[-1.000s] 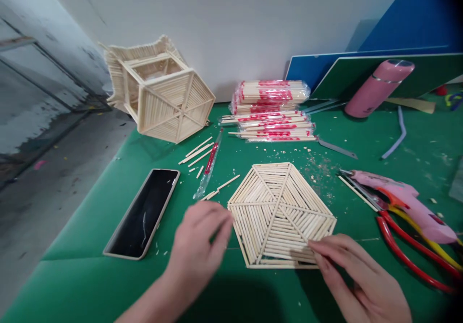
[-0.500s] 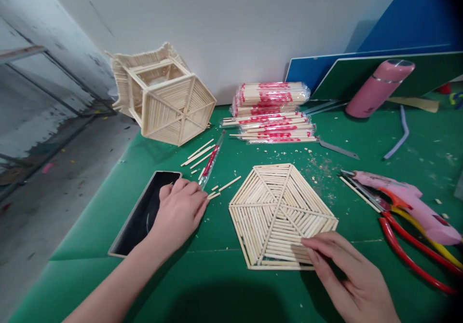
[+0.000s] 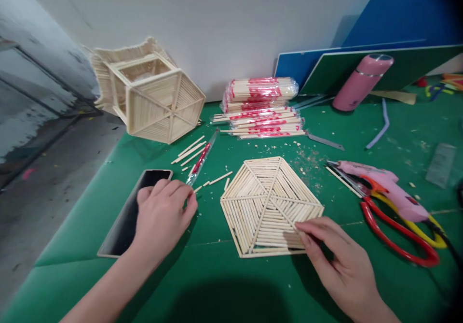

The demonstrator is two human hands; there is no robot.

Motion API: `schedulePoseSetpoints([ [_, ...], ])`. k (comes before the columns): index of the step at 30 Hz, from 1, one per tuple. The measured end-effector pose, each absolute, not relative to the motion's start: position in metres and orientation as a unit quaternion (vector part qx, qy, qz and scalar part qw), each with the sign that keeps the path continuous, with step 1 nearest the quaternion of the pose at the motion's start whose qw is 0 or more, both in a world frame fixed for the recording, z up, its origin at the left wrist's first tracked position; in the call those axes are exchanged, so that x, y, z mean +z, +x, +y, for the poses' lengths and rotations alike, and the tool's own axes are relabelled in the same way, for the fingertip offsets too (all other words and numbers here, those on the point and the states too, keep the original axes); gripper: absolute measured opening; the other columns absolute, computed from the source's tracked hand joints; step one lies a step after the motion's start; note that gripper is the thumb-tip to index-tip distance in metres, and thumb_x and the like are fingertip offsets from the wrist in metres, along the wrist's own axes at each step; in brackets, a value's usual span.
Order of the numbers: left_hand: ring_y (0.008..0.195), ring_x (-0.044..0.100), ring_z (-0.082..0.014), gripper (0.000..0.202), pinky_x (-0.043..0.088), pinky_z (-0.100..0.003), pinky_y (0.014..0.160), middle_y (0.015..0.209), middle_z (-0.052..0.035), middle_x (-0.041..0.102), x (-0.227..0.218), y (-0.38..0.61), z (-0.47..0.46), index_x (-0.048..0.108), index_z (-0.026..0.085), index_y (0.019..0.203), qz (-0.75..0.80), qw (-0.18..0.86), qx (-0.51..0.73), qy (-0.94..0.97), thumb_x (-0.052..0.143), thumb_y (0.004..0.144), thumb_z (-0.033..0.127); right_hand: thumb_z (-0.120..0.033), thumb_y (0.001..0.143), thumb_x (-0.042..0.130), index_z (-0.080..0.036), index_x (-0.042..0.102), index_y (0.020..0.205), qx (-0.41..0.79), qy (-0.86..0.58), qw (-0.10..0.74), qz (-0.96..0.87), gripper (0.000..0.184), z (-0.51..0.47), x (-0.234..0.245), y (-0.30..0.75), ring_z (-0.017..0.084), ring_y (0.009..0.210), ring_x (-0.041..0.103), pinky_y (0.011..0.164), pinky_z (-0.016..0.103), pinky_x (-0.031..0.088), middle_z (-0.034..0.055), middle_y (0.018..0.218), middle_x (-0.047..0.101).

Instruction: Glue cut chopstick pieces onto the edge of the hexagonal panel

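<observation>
A flat six-sided panel of thin wooden sticks (image 3: 253, 217), with sticks crossing at its middle, lies on the green table. At its near right edge, my right hand (image 3: 338, 260) is closed, thumb and forefinger pinching the panel's rim; the exact contact is partly hidden. To the left, my left hand (image 3: 164, 217) reaches over a black phone (image 3: 125, 221), its fingertips pinched at a short stick piece (image 3: 197, 189). Several cut stick pieces (image 3: 191, 151) and a clear-and-red wrapper (image 3: 202, 159) lie just beyond that hand.
A hexagonal stick-built model (image 3: 166, 105) lies tilted at the back left. Wrapped chopstick bundles (image 3: 260, 93) are piled near the wall. At right are a pink glue gun (image 3: 387, 180), red-handled pliers (image 3: 398, 236), a metal blade (image 3: 325, 142) and a pink bottle (image 3: 363, 81).
The view has shifted slightly, so most things sit further left. My left hand has drawn back a little from the loose pieces with a short stick at its fingertips. My right hand stays at the panel.
</observation>
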State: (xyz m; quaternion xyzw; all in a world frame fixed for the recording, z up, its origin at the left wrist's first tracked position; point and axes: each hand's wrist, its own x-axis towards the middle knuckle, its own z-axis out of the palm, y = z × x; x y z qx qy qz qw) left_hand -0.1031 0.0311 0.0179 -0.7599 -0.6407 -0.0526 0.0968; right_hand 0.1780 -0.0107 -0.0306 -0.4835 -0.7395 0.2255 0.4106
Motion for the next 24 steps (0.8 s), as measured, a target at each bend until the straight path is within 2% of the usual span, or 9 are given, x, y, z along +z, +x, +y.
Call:
schedulePoseSetpoints([
  [2,0.076,0.056,-0.0214,0.016,0.035,-0.036,0.07,0.076,-0.0045,0.063,0.029,-0.084,0.02,0.058,0.018,0.068,-0.609,0.045,-0.15,-0.778,0.049,0.077,0.027,-0.011,0.08,0.052,-0.02,0.058,0.101,0.231,-0.501,0.431,-0.714,0.024,-0.015,-0.026,0.179,0.014,0.077,0.06,0.065,0.025,0.051,0.0042,0.087,0.06],
  [4,0.067,0.056,-0.0155,0.008,0.04,-0.028,0.063,0.071,-0.0013,0.062,0.036,-0.059,0.006,0.058,0.018,0.067,-0.564,-0.103,-0.245,-0.782,0.052,0.072,0.02,-0.011,0.08,0.051,-0.022,0.055,0.107,0.256,-0.49,0.447,-0.703,0.03,-0.021,-0.019,0.177,0.014,0.074,0.058,0.063,0.025,0.051,0.0036,0.086,0.058],
  [6,0.055,0.054,-0.0096,0.012,0.04,-0.019,0.052,0.06,0.0016,0.059,0.035,-0.034,-0.009,0.056,0.018,0.061,-0.491,-0.305,-0.253,-0.776,0.05,0.069,0.01,-0.012,0.079,0.051,-0.021,0.053,0.11,0.305,-0.45,0.442,-0.713,0.032,-0.027,-0.01,0.173,0.013,0.07,0.057,0.058,0.023,0.05,0.0037,0.083,0.058],
  [9,0.05,0.052,-0.0075,0.014,0.038,-0.015,0.047,0.053,0.0024,0.056,0.025,-0.009,-0.027,0.053,0.016,0.054,-0.467,-0.463,-0.238,-0.714,0.049,0.061,0.004,-0.011,0.077,0.052,-0.019,0.059,0.098,0.35,-0.399,0.437,-0.727,0.023,-0.039,-0.001,0.166,0.011,0.061,0.057,0.051,0.02,0.047,0.0026,0.072,0.059],
  [13,0.052,0.05,-0.0089,0.011,0.038,-0.016,0.05,0.054,0.0018,0.056,0.013,0.003,-0.038,0.055,0.015,0.055,-0.504,-0.568,-0.174,-0.627,0.051,0.061,0.007,-0.007,0.076,0.051,-0.018,0.061,0.083,0.328,-0.403,0.466,-0.716,0.016,-0.053,-0.004,0.163,0.009,0.051,0.054,0.046,0.019,0.044,0.001,0.06,0.057],
  [15,0.055,0.048,-0.0095,0.011,0.036,-0.017,0.051,0.056,0.0008,0.055,0.011,0.005,-0.041,0.059,0.014,0.06,-0.502,-0.619,-0.152,-0.585,0.052,0.068,0.015,-0.009,0.076,0.051,-0.018,0.06,0.08,0.31,-0.421,0.469,-0.712,0.013,-0.058,-0.008,0.165,0.011,0.051,0.054,0.047,0.02,0.045,0.0016,0.059,0.058],
  [18,0.055,0.043,-0.0092,0.025,0.032,-0.019,0.05,0.056,0.0004,0.051,0.009,0.009,-0.045,0.059,0.013,0.061,-0.482,-0.688,-0.158,-0.519,0.051,0.077,0.031,-0.012,0.078,0.05,-0.017,0.059,0.079,0.308,-0.444,0.467,-0.7,0.011,-0.062,-0.011,0.166,0.012,0.053,0.055,0.048,0.021,0.046,0.002,0.06,0.058],
  [21,0.053,0.04,-0.0088,0.03,0.03,-0.019,0.05,0.054,0.0014,0.048,0.007,0.013,-0.045,0.058,0.014,0.061,-0.478,-0.715,-0.204,-0.468,0.053,0.077,0.038,-0.012,0.079,0.048,-0.017,0.059,0.079,0.31,-0.47,0.457,-0.689,0.012,-0.062,-0.008,0.17,0.012,0.057,0.056,0.05,0.021,0.046,0.0019,0.063,0.058],
  [24,0.052,0.04,-0.0086,0.031,0.03,-0.019,0.049,0.053,0.0019,0.047,0.009,0.016,-0.039,0.057,0.014,0.058,-0.5,-0.696,-0.245,-0.453,0.055,0.076,0.04,-0.014,0.081,0.047,-0.019,0.058,0.079,0.243,-0.562,0.452,-0.649,0.013,-0.057,-0.005,0.186,0.011,0.06,0.055,0.049,0.019,0.044,0.0022,0.071,0.058],
])
